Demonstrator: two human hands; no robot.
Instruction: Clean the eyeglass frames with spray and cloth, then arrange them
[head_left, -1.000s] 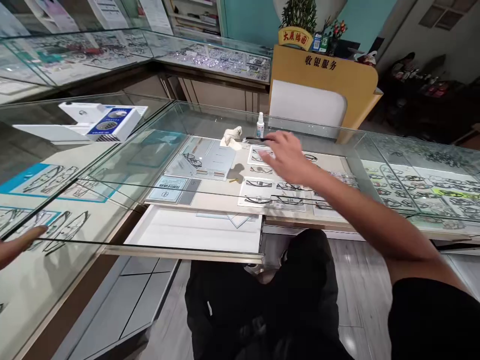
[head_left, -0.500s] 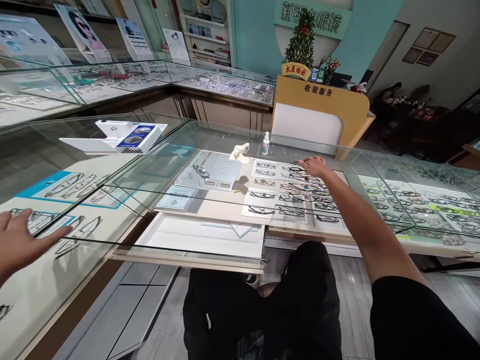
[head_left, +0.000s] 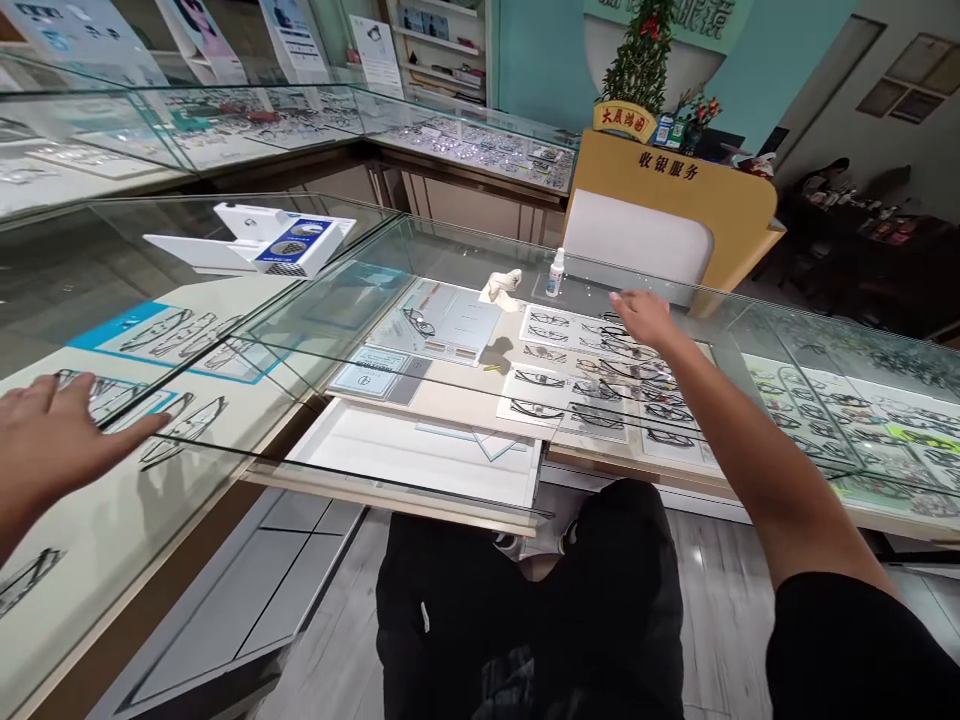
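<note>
At the left edge my left hand (head_left: pixel 56 440) rests on or just above the glass counter top, fingers spread and thumb stretched out, holding nothing. Eyeglass frames (head_left: pixel 182 432) lie under the glass beside its thumb. My right hand (head_left: pixel 646 318) reaches over the counter's far part, palm down, fingers extended; I see nothing in it. Below it are rows of eyeglasses (head_left: pixel 628 368) inside the case. A spray bottle (head_left: pixel 555 274) stands upright left of my right hand, with a crumpled cloth (head_left: pixel 501 287) farther left. One pair of glasses (head_left: pixel 418 322) lies on a grey sheet.
An open white and blue box (head_left: pixel 304 248) sits on the glass at left. A white drawer (head_left: pixel 420 455) is pulled out in front of my legs. The yellow cashier desk (head_left: pixel 739 215) stands beyond the counter, with a plant (head_left: pixel 637 65) on it. More display cases (head_left: pixel 465 150) line the back.
The view has tilted downward and turned slightly left. More of my left hand shows, still spread. My right hand stays over the same part of the counter, with its fingers somewhat more extended.
</note>
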